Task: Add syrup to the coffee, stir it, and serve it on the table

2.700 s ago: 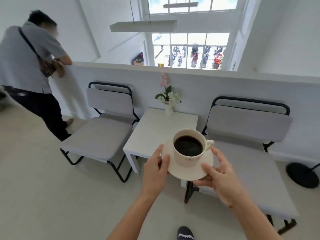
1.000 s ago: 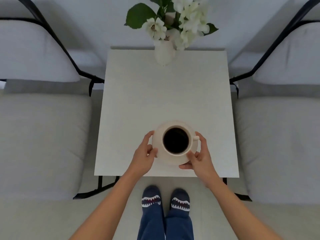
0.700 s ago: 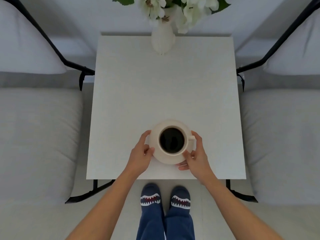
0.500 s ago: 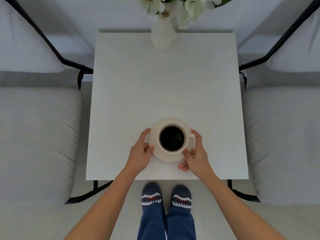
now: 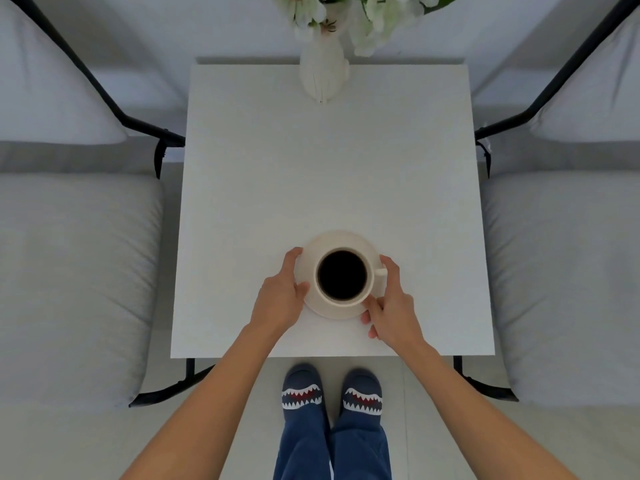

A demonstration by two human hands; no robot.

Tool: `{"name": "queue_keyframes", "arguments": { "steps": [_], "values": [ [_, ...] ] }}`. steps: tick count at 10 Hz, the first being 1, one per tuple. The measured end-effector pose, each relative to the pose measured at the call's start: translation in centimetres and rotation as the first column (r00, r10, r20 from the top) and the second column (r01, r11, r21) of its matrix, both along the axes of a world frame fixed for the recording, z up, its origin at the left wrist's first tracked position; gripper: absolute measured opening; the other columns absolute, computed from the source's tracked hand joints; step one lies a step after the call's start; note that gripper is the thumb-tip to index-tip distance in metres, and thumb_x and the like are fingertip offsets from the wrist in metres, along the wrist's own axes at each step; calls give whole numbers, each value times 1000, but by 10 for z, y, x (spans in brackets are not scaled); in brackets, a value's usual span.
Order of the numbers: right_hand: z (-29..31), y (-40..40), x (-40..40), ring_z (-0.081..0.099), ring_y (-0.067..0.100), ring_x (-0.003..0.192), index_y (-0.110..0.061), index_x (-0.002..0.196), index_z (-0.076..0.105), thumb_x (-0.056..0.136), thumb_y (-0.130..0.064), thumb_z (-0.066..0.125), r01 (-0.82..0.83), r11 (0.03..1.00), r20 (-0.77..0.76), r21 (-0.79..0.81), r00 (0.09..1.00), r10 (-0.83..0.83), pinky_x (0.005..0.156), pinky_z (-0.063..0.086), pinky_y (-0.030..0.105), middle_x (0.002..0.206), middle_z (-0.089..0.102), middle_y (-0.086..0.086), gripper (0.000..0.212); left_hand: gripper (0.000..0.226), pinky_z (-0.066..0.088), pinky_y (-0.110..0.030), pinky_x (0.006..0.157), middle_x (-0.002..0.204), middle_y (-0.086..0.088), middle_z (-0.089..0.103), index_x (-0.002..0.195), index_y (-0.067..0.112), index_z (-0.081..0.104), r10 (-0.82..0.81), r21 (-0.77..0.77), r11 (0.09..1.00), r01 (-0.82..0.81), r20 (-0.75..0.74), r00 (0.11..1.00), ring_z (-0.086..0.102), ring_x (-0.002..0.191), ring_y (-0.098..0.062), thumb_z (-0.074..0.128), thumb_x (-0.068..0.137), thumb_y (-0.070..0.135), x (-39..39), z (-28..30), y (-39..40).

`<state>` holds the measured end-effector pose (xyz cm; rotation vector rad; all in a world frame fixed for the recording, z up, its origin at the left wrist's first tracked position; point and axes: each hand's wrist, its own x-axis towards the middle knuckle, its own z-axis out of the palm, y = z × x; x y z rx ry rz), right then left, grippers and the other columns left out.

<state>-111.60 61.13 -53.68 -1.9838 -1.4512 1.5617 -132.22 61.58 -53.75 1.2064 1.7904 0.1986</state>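
A cream cup (image 5: 343, 275) full of black coffee stands on a cream saucer (image 5: 346, 239), which rests on the white square table (image 5: 329, 174) near its front edge. The cup's handle points right. My left hand (image 5: 278, 296) grips the saucer's left rim with thumb and fingers. On the other side, my right hand (image 5: 389, 304) holds the saucer's right rim, its fingers curled just beside the handle.
A white vase (image 5: 323, 76) of white flowers stands at the table's far edge. Grey cushioned chairs with black frames flank the table, one on the left (image 5: 72, 271) and one on the right (image 5: 568, 271). My slippered feet (image 5: 332, 393) stand at the table's front edge.
I walked up to the table with the cup and saucer and lowered them onto it. Over the last half second the saucer and both hands have barely moved.
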Motion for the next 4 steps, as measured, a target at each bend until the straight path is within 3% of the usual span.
{"name": "queue_keyframes", "arguments": {
  "steps": [2,3,4],
  "values": [
    [0,3,6,60,15,45,-38,152,11,102,-13,48,-36,999,-18,-15,999,35,45,51,21,69,69,12,67,57,53,-37,62,82,-6,65,148,34,18,-78,-7,997,77,-142,987,64,70,-25,50,101,32,5,-2,2],
    [17,5,14,63,17,54,-37,154,10,103,-15,48,-62,996,-11,-69,998,62,57,55,24,77,72,13,68,60,48,-34,62,88,-8,66,150,30,17,-69,-17,998,67,-162,984,60,71,-24,51,101,32,6,4,4],
    [46,15,32,65,11,55,-21,141,47,100,-13,54,86,994,20,70,996,-87,63,55,26,72,74,2,43,60,47,-34,62,78,-6,65,151,24,17,92,69,994,-82,-158,983,60,68,-22,51,101,28,2,10,-2]
  ]
}}
